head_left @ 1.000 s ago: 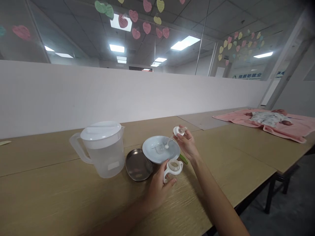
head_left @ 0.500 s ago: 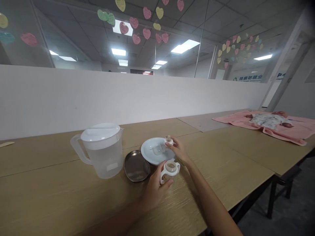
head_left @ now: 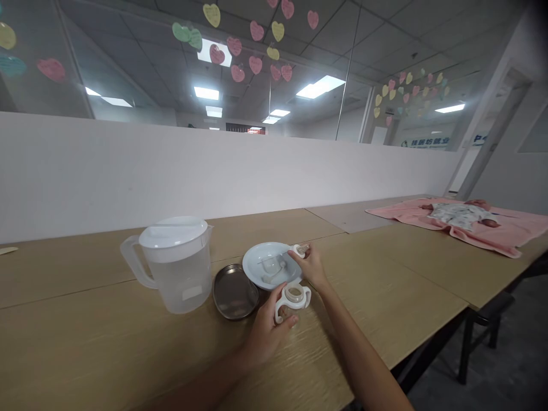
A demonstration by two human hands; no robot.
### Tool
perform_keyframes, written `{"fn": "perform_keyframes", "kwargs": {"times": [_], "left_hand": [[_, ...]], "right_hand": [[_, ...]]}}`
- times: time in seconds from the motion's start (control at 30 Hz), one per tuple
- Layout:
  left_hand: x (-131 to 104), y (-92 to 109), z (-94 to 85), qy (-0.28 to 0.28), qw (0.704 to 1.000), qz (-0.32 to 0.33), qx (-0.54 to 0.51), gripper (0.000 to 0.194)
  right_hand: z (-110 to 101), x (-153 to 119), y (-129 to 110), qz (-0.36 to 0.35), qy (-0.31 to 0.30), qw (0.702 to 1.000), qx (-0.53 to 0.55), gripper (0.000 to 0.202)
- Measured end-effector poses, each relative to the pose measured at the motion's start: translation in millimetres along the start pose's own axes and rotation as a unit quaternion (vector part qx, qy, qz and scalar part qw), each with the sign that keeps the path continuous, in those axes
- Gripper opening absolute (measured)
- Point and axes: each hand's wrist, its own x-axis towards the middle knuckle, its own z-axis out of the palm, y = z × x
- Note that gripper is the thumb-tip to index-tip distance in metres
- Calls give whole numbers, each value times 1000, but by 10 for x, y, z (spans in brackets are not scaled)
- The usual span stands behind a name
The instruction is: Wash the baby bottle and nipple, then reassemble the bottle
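Observation:
My left hand (head_left: 268, 325) is wrapped round a clear baby bottle (head_left: 294, 298) with a white two-handled collar; its round mouth is uncovered and faces up. My right hand (head_left: 313, 266) pinches a bottle nipple (head_left: 300, 250) set in a white ring, tilted sideways over the right rim of a pale blue bowl (head_left: 253, 264). Inside the bowl lie clear and whitish parts whose kind I cannot make out. A thin straw-like line runs from the nipple piece across the bowl.
Left of the bowl is an oval metal tray (head_left: 235, 292), then a lidded plastic pitcher (head_left: 177, 274). On the right a baby-like figure in patterned clothes (head_left: 457, 214) lies on a pink towel (head_left: 405, 212). A white wall (head_left: 214, 171) runs behind the table (head_left: 107, 354).
My right hand has tipped the nipple piece from upright to sideways and moved it slightly right. More of the bowl's inside shows. My left hand keeps its hold on the bottle.

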Motion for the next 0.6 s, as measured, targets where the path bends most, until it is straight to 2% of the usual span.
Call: {"fn": "perform_keyframes", "kwargs": {"times": [0.2, 0.43, 0.6], "left_hand": [[9, -19, -8, -8, 999, -21, -46, 58], [15, -47, -2, -10, 997, -19, -70, 61], [18, -64, -5, -11, 997, -16, -72, 62]], "right_hand": [[-22, -35, -62, -63, 41, 993, -89, 37], [-20, -92, -147, -103, 40, 982, -153, 31], [-27, -98, -176, -130, 54, 968, -206, 42]]}}
